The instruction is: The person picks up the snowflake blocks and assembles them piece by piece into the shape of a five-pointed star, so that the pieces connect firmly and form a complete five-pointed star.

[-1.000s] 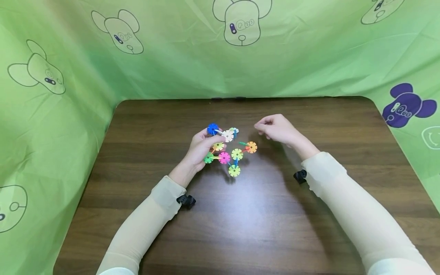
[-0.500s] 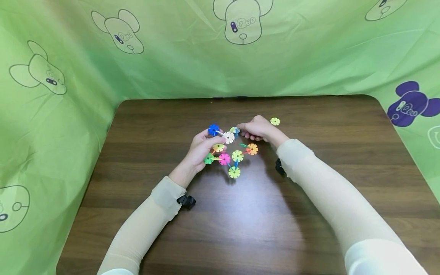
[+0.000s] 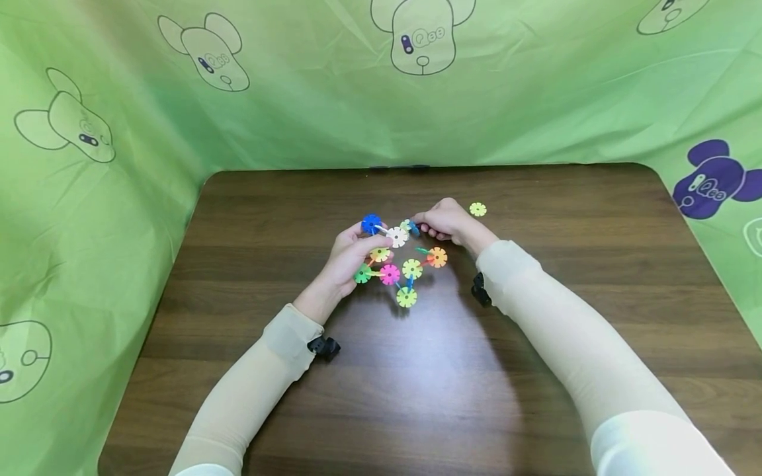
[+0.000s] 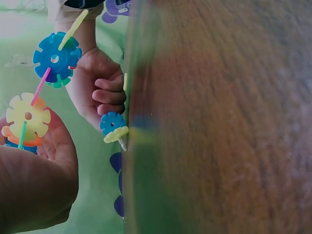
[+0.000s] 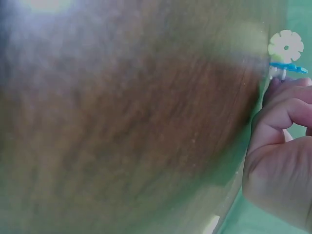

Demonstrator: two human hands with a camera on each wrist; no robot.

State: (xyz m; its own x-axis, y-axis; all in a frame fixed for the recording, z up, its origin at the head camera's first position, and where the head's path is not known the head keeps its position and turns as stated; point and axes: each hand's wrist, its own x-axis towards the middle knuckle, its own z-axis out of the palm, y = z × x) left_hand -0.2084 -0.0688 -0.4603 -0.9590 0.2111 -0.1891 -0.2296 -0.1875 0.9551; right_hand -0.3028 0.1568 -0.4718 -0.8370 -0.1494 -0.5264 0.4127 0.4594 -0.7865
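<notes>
My left hand point(image 3: 348, 258) grips a branching chain of interlocking plastic snowflake discs, its thumb lying by the white disc point(image 3: 397, 237). A dark blue disc point(image 3: 372, 224) sits at the chain's upper left; pink point(image 3: 389, 274), orange point(image 3: 437, 257) and yellow-green discs point(image 3: 407, 297) hang on the near side. My right hand point(image 3: 448, 219) has curled fingers and pinches at the chain's far right end, by a blue disc point(image 4: 112, 123) joined to a pale yellow one point(image 4: 116, 134). In the right wrist view the fingertips meet the blue disc point(image 5: 288, 67) edge-on; their exact contact is partly hidden.
A loose yellow-green disc point(image 3: 478, 209) lies on the brown wooden table point(image 3: 369, 410), just beyond my right hand. Green printed cloth point(image 3: 309, 119) hangs behind the table and along its sides. Small black cameras point(image 3: 324, 348) are worn on both wrists.
My right hand has come leftward to the chain's far right end, uncovering the loose yellow-green disc. The blue end disc has since tilted and shifted slightly right. My left hand keeps its grip.
</notes>
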